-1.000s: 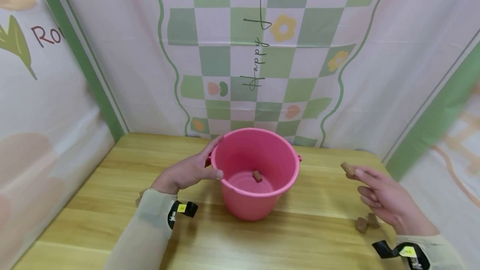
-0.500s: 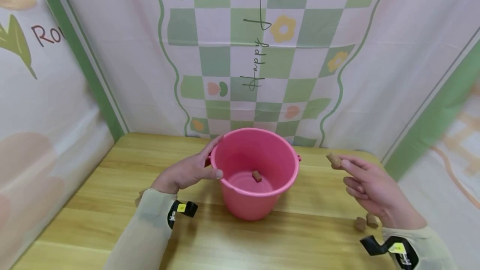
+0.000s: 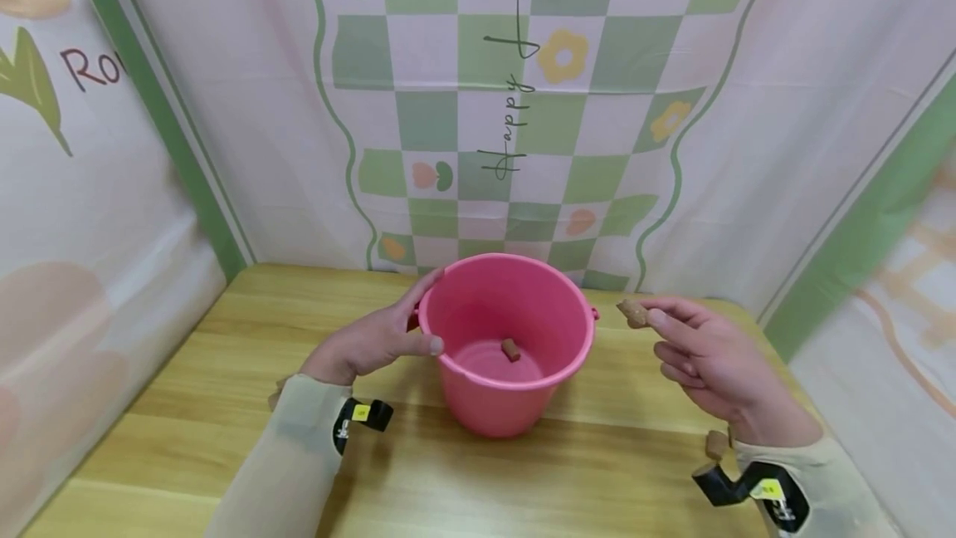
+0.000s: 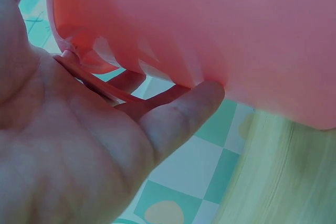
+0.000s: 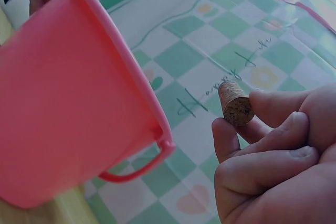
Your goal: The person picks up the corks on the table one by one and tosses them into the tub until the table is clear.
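Head view, taking the pink bucket [image 3: 496, 413] as our clock: our left hand [image 3: 377, 344] holds it at nine o'clock, thumb and fingers spread wide; our right hand [image 3: 720, 359] is apart at three, pinching a cork [image 3: 636, 314] between thumb and fingers. A second cork [image 3: 511, 349] lies inside the bucket, a third cork [image 3: 716, 444] on the table [image 3: 582, 488] at four, beside our right sleeve [image 3: 832, 488]

Bucket [image 4: 252, 35] cut off in left wrist view; brown piece [image 3: 274, 398] partly hidden behind left sleeve [image 3: 276, 463].
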A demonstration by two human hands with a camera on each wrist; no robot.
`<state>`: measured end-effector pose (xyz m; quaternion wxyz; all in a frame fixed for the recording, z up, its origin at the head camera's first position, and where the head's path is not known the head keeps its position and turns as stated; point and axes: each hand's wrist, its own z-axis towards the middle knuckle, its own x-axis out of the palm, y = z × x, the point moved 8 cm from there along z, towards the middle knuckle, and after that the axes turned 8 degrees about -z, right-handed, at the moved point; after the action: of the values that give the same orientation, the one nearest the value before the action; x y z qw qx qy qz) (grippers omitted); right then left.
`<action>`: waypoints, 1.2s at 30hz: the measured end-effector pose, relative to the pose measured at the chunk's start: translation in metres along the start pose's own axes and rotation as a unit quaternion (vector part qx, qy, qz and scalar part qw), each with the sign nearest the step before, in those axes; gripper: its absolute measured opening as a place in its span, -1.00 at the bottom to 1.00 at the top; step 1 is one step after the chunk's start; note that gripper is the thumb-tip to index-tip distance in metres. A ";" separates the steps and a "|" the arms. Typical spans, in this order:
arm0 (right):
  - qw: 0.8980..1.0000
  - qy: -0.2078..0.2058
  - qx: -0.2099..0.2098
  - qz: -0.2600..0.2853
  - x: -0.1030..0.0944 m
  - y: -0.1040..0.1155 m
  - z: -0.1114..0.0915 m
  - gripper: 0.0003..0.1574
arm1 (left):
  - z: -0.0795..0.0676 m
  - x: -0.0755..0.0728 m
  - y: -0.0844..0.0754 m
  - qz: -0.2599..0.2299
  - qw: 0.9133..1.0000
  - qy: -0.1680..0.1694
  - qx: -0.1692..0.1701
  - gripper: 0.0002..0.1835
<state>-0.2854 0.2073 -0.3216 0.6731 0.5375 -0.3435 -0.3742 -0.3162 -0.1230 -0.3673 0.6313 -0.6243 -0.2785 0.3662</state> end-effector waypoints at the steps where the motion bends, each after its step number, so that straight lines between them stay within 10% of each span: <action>1: 1.000 0.001 0.000 -0.005 0.002 0.001 0.001 -0.61 | 0.000 0.000 0.000 0.000 1.000 0.001 0.000 0.12; 36: 0.987 -0.021 0.102 -0.123 0.039 -0.019 0.035 -0.53 | 0.000 -0.001 0.000 0.008 1.000 0.000 -0.009 0.08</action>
<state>-0.2990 0.1543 -0.3311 0.5561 0.6340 -0.3247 -0.4283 -0.3168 -0.1233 -0.3674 0.6228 -0.6318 -0.2768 0.3691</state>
